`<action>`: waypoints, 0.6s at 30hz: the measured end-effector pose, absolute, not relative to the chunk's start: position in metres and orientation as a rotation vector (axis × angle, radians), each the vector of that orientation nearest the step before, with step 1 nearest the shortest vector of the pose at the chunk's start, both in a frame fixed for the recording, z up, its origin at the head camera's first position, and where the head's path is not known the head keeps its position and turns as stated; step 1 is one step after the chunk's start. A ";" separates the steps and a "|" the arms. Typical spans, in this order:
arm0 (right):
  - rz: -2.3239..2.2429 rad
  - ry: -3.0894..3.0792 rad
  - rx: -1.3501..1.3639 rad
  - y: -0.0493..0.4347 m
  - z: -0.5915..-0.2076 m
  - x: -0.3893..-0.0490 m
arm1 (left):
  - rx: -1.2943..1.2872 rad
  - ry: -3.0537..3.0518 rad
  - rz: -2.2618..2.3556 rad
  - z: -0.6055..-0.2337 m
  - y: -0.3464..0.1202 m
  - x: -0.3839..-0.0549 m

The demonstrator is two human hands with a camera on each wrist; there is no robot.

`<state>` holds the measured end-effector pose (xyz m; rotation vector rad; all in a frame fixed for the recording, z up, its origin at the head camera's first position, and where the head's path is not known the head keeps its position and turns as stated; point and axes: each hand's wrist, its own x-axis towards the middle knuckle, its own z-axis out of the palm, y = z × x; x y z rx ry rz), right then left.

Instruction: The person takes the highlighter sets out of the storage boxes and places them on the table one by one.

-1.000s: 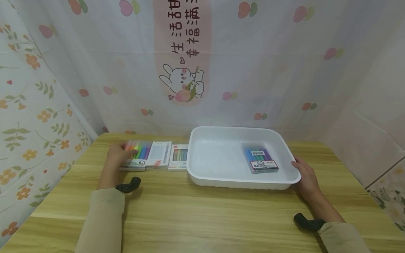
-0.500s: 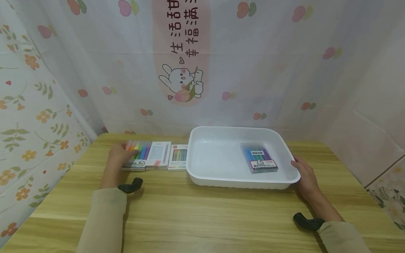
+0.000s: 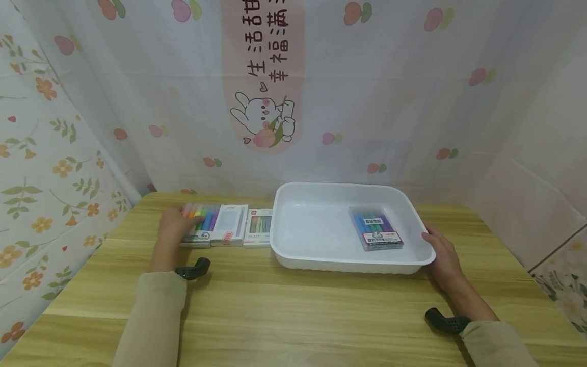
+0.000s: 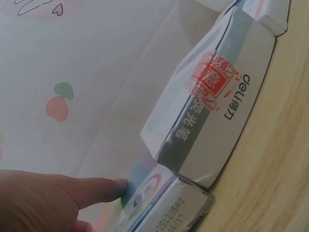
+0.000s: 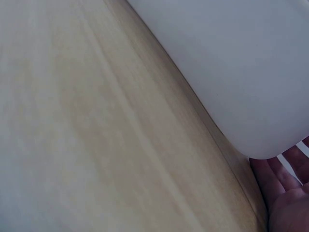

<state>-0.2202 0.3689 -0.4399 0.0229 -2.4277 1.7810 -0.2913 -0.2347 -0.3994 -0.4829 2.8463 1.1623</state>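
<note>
My left hand (image 3: 173, 224) lies at the left end of a row of packs. Its straight thumb (image 4: 104, 188) touches the top of a clear-fronted pack of coloured pens (image 3: 199, 235); the other fingers are mostly hidden. Beside that pack are a white deli box (image 4: 212, 106) with a red seal and a flatter white box (image 3: 258, 229) showing coloured sticks. My right hand (image 3: 444, 257) grips the right rim of a white plastic tray (image 3: 353, 264), with fingers (image 5: 270, 179) against its underside at the corner. Another pack of coloured pens (image 3: 376, 229) lies inside the tray, right of centre.
The wooden table (image 3: 293, 316) spreads out in front of the tray and the packs. A printed curtain (image 3: 348, 102) hangs right behind the table's back edge, and another floral cloth (image 3: 50, 204) hangs at the left.
My left hand has slid slightly to the right over the pack of coloured pens. The right hand, the tray and the other packs look still.
</note>
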 end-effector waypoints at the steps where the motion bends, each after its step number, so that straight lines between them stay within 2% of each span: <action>1: 1.769 -2.433 0.025 0.369 -0.440 -0.220 | -0.478 2.857 1.143 -0.399 -0.234 -0.291; 18: 1.688 -2.491 0.007 0.368 -0.438 -0.218 | -0.466 2.956 0.883 -0.398 -0.235 -0.289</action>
